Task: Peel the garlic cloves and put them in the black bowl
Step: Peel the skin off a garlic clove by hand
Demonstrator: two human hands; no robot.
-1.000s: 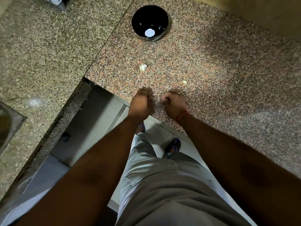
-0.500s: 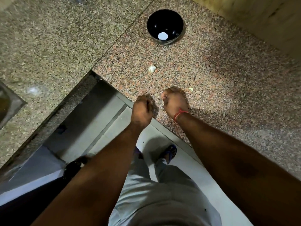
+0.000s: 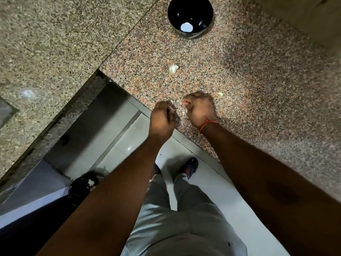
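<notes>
Hovering side by side at the counter (image 3: 258, 89) edge, the left hand (image 3: 162, 119) and right hand (image 3: 199, 109) both have fingers curled in; whether either holds a clove I cannot tell, though a pale scrap shows between them. One garlic clove (image 3: 173, 68) lies on the counter between the hands and the black bowl (image 3: 190, 15), a smaller bit (image 3: 220, 94) just beside the right hand.

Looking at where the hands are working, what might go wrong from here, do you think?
1. Both hands, left and right, work at the counter edge; a dropped clove or peel could fall to the floor.
2. The bowl sits far back, so carrying cloves there risks drops.
</notes>
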